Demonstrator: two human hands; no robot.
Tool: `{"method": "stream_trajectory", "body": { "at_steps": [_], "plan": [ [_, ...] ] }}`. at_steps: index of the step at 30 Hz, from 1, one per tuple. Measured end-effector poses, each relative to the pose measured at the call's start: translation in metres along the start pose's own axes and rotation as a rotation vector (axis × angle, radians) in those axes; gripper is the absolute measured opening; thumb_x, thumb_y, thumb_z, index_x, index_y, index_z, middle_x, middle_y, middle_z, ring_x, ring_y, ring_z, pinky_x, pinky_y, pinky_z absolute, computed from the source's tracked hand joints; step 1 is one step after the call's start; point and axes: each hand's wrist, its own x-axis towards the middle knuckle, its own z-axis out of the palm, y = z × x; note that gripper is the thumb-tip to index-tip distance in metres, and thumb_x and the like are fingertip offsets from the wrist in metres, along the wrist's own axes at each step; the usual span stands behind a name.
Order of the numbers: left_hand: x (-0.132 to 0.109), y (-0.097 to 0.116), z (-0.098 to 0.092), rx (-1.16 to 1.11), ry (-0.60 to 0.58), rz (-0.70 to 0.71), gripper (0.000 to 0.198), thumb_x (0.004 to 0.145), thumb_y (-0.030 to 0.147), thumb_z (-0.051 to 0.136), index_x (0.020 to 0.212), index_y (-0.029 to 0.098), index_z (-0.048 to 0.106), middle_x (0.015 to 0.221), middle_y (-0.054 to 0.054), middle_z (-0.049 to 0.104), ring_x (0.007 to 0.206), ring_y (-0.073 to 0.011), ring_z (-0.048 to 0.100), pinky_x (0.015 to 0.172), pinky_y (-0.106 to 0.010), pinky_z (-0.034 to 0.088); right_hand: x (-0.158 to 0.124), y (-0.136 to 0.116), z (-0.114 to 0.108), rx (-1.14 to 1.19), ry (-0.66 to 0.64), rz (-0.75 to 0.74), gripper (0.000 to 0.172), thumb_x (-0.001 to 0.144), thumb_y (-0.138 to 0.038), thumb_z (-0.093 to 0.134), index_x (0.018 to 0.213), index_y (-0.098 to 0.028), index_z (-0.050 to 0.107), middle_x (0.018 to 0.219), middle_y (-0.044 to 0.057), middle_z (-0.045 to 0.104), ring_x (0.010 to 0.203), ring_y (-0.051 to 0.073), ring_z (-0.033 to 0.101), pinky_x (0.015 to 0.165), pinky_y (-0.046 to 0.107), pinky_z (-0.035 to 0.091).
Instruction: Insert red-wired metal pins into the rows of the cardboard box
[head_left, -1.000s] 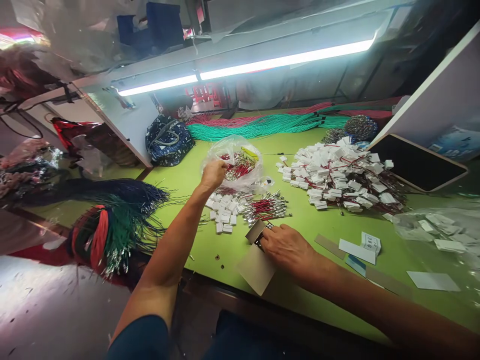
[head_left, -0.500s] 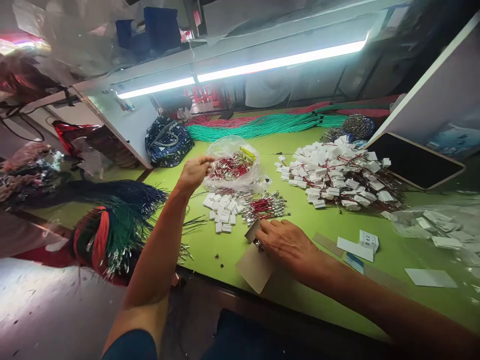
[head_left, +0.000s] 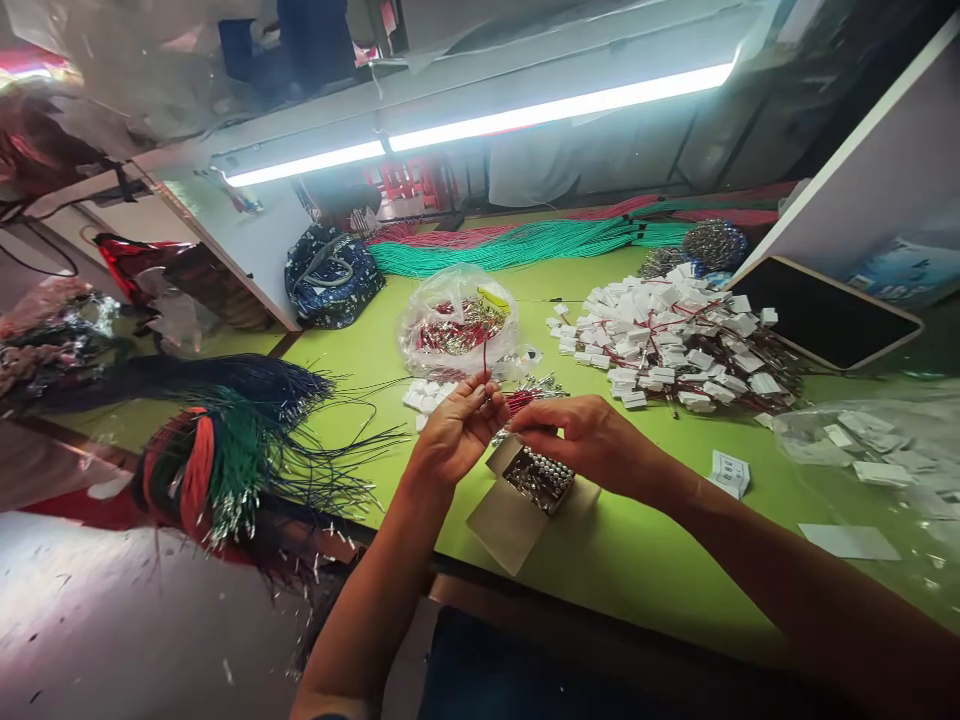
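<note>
My left hand [head_left: 457, 432] is shut on a thin red wire [head_left: 485, 355], which sticks up from between its fingers. Beside it, my right hand [head_left: 577, 438] reaches across with its fingertips close to the left hand, and whatever lies between them is hidden. Just below both hands sits an open cardboard box [head_left: 508, 525] packed with small metal terminals [head_left: 538, 480]. Behind them is a clear plastic bag [head_left: 457, 325] of red wires, and a small pile of white connectors [head_left: 424, 397] is partly hidden by my left hand.
The green workbench [head_left: 600, 545] holds a large heap of white connectors with red wires [head_left: 667, 345], and teal and red wire bundles [head_left: 525, 245] lie along the back. Dark wire bundles [head_left: 232, 470] hang over the left side. A clear bag of white cards [head_left: 862, 450] lies at right.
My left hand has come down from the plastic bag with a red wire. My right hand has lifted from the box to meet it, and the box's terminals now show.
</note>
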Motion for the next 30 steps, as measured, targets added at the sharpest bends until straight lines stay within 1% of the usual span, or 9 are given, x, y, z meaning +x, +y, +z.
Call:
{"method": "stream_trajectory", "body": {
  "at_steps": [3, 5, 8, 13, 16, 18, 23, 26, 30],
  "plan": [
    [0.0, -0.004, -0.002, 0.021, -0.023, 0.016, 0.022, 0.083, 0.0, 0.048, 0.095, 0.012, 0.061, 0.069, 0.0, 0.06, 0.063, -0.0075, 0.062, 0.065, -0.018, 0.051, 0.001, 0.008, 0.005, 0.145, 0.079, 0.063, 0.014, 0.081, -0.017, 0.056, 0.084, -0.019, 0.069, 0.088, 0.002, 0.073, 0.076, 0.013, 0.067, 0.067, 0.023, 0.05],
    [0.0, -0.006, -0.005, 0.019, -0.028, 0.026, 0.019, 0.082, 0.001, 0.051, 0.092, 0.014, 0.061, 0.07, 0.0, 0.061, 0.067, -0.009, 0.064, 0.065, -0.02, 0.051, 0.0, 0.011, 0.009, 0.201, 0.108, 0.1, 0.015, 0.081, -0.018, 0.056, 0.085, -0.02, 0.07, 0.09, 0.002, 0.073, 0.074, 0.013, 0.067, 0.066, 0.024, 0.052],
    [0.0, -0.008, -0.009, 0.005, -0.026, 0.05, 0.013, 0.08, 0.004, 0.056, 0.085, 0.016, 0.058, 0.071, 0.002, 0.063, 0.07, -0.0106, 0.065, 0.069, -0.023, 0.052, 0.001, 0.012, 0.014, 0.236, 0.144, 0.106, 0.015, 0.081, -0.018, 0.056, 0.086, -0.02, 0.07, 0.09, 0.001, 0.073, 0.073, 0.013, 0.067, 0.067, 0.025, 0.054],
    [-0.001, -0.009, -0.009, 0.027, 0.044, 0.125, 0.011, 0.079, 0.006, 0.06, 0.08, 0.016, 0.055, 0.072, 0.001, 0.066, 0.07, -0.0102, 0.065, 0.072, -0.024, 0.052, 0.005, 0.011, 0.018, 0.157, 0.248, 0.055, 0.015, 0.081, -0.017, 0.057, 0.089, -0.019, 0.07, 0.091, 0.004, 0.074, 0.082, 0.015, 0.068, 0.076, 0.027, 0.053],
    [-0.002, -0.009, -0.007, 0.028, 0.099, 0.148, 0.012, 0.078, 0.006, 0.061, 0.079, 0.016, 0.055, 0.076, 0.0, 0.069, 0.07, -0.0097, 0.066, 0.07, -0.022, 0.052, 0.007, 0.011, 0.019, 0.097, 0.284, 0.038, 0.015, 0.081, -0.015, 0.058, 0.089, -0.018, 0.07, 0.089, 0.004, 0.074, 0.079, 0.015, 0.068, 0.075, 0.027, 0.054],
    [-0.002, -0.01, -0.006, 0.029, 0.112, 0.148, 0.013, 0.077, 0.005, 0.061, 0.079, 0.017, 0.055, 0.078, 0.0, 0.07, 0.069, -0.0094, 0.066, 0.069, -0.022, 0.052, 0.008, 0.011, 0.019, 0.077, 0.297, 0.033, 0.015, 0.081, -0.014, 0.058, 0.089, -0.018, 0.069, 0.088, 0.004, 0.074, 0.076, 0.014, 0.068, 0.073, 0.026, 0.053],
    [-0.002, -0.014, -0.004, 0.024, 0.096, 0.132, 0.013, 0.075, 0.004, 0.062, 0.076, 0.015, 0.057, 0.081, -0.002, 0.07, 0.069, -0.0089, 0.065, 0.069, -0.021, 0.052, 0.007, 0.014, 0.018, 0.061, 0.313, 0.047, 0.015, 0.081, -0.013, 0.056, 0.087, -0.018, 0.07, 0.085, 0.003, 0.074, 0.075, 0.014, 0.068, 0.07, 0.024, 0.053],
    [-0.001, -0.015, -0.003, 0.018, 0.125, 0.125, 0.012, 0.075, 0.003, 0.062, 0.076, 0.015, 0.057, 0.075, 0.0, 0.068, 0.064, -0.0079, 0.064, 0.067, -0.02, 0.052, 0.007, 0.015, 0.017, 0.065, 0.317, 0.061, 0.016, 0.082, -0.015, 0.055, 0.087, -0.018, 0.07, 0.084, 0.003, 0.074, 0.075, 0.014, 0.068, 0.069, 0.024, 0.052],
    [0.0, -0.015, -0.002, 0.019, 0.194, 0.13, 0.013, 0.076, 0.003, 0.062, 0.074, 0.015, 0.056, 0.068, 0.001, 0.065, 0.059, -0.007, 0.061, 0.063, -0.019, 0.051, 0.006, 0.013, 0.015, 0.074, 0.312, 0.079, 0.016, 0.081, -0.017, 0.055, 0.086, -0.018, 0.07, 0.083, 0.003, 0.074, 0.074, 0.015, 0.068, 0.069, 0.025, 0.053]
  ]
}}
